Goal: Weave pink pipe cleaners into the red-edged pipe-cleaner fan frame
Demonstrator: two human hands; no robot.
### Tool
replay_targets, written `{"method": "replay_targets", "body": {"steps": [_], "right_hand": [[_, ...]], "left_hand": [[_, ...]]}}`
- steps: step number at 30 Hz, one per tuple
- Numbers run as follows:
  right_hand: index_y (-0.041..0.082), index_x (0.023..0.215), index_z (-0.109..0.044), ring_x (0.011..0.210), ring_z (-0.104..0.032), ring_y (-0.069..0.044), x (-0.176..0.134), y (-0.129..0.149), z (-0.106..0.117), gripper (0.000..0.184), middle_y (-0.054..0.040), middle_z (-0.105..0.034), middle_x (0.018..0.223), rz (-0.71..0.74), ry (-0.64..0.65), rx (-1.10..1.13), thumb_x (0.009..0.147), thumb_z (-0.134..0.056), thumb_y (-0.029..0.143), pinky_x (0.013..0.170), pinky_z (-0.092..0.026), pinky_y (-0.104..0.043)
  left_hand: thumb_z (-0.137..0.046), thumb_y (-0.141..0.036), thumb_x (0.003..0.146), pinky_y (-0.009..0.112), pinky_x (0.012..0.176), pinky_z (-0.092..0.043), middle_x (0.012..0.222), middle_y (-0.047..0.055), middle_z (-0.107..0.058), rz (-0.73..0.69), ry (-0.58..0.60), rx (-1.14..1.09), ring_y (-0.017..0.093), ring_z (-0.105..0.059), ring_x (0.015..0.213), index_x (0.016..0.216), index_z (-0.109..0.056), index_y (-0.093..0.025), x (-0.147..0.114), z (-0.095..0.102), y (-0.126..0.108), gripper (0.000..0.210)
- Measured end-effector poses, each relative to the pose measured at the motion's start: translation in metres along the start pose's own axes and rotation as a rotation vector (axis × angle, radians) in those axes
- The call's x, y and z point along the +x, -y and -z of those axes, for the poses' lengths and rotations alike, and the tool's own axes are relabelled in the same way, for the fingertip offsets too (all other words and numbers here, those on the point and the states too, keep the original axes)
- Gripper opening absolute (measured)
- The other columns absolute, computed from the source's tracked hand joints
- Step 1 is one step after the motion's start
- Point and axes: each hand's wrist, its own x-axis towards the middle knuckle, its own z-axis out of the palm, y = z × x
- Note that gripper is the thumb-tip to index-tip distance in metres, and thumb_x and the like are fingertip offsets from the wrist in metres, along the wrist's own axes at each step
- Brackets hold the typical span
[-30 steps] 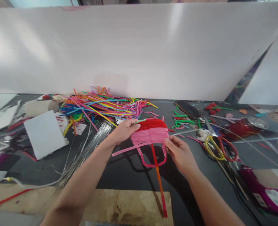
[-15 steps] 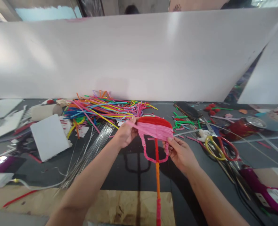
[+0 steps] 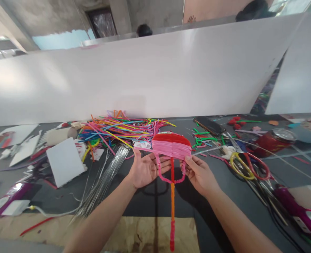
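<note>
The wrapped piece (image 3: 172, 149) is held up between the two hands above the middle of the dark surface (image 3: 130, 204), its red band uppermost, the pink rows under it, and the lower part of its pink frame (image 3: 166, 181) bare and crossed by the red-and-orange stem (image 3: 172, 200) that hangs down toward the near side. For the winding to come out well, the pink strand (image 3: 144, 149) leading off to the left probably wants light, even tension, each pass lying snug below the last without overlapping, and the stem kept central so the frame does not twist; too hard a pull could draw the frame's sides inward. The right hand (image 3: 201, 175) pinches the piece at its lower right edge, thumb on the face and fingers curled behind, the forearm coming in from the near right. The left hand (image 3: 145, 171) is spread wide, palm upward, fingers reaching right behind the frame and thumb raised against the strand; whether it grips anything cannot be told. The pile of coloured stems (image 3: 118, 127) lies beyond on the far left, and the scissors (image 3: 232, 164) rest to the right, well apart from the fingers
</note>
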Motion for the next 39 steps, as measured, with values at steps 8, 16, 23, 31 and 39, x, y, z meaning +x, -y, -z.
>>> {"method": "replay_targets", "body": {"steps": [8, 16, 23, 31, 39], "right_hand": [[0.017, 0.071, -0.065, 0.056, -0.053, -0.007, 0.000, -0.008, -0.001, 0.022, 0.0018, -0.060, 0.064, -0.029, -0.020, -0.048, 0.063, -0.078, 0.032, 0.053, -0.046, -0.018], [0.018, 0.073, -0.064, 0.061, -0.053, -0.009, -0.001, -0.015, 0.002, 0.022, 0.0013, -0.060, 0.068, -0.030, 0.008, -0.160, 0.067, -0.075, 0.035, 0.059, -0.046, -0.021], [0.019, 0.077, -0.063, 0.063, -0.053, -0.011, -0.002, -0.019, 0.005, 0.023, 0.0006, -0.060, 0.068, 0.011, 0.004, -0.320, 0.070, -0.072, 0.039, 0.062, -0.044, -0.023], [0.020, 0.082, -0.064, 0.065, -0.056, -0.013, -0.006, -0.019, 0.006, 0.023, -0.0006, -0.063, 0.070, 0.082, -0.010, -0.439, 0.071, -0.071, 0.039, 0.065, -0.045, -0.026], [0.020, 0.081, -0.063, 0.066, -0.058, -0.014, -0.007, -0.020, 0.008, 0.019, -0.0007, -0.064, 0.071, 0.111, -0.007, -0.429, 0.073, -0.070, 0.036, 0.066, -0.045, -0.026]], "left_hand": [[-0.065, -0.065, 0.061, 0.052, 0.105, -0.026, 0.120, 0.021, -0.059, -0.122, 0.079, 0.041, 0.036, -0.045, 0.122, 0.110, -0.058, -0.010, -0.017, 0.005, 0.011, 0.074], [-0.069, -0.026, 0.074, 0.040, 0.092, -0.045, 0.106, 0.014, -0.066, -0.158, -0.223, 0.259, 0.024, -0.063, 0.098, 0.098, -0.061, -0.013, -0.017, 0.011, 0.022, 0.028], [-0.061, -0.042, 0.078, 0.029, 0.069, -0.054, 0.081, 0.008, -0.068, -0.162, -0.386, 0.367, 0.019, -0.067, 0.076, 0.091, -0.058, -0.014, -0.020, 0.009, 0.016, 0.031], [-0.068, -0.041, 0.072, 0.027, 0.061, -0.055, 0.071, 0.005, -0.065, -0.128, -0.499, 0.439, 0.015, -0.065, 0.063, 0.085, -0.060, -0.012, -0.017, 0.011, 0.024, 0.033], [-0.067, -0.033, 0.072, 0.027, 0.056, -0.055, 0.066, 0.005, -0.064, -0.131, -0.565, 0.360, 0.014, -0.063, 0.057, 0.073, -0.062, -0.011, -0.019, 0.006, 0.023, 0.022]]}}
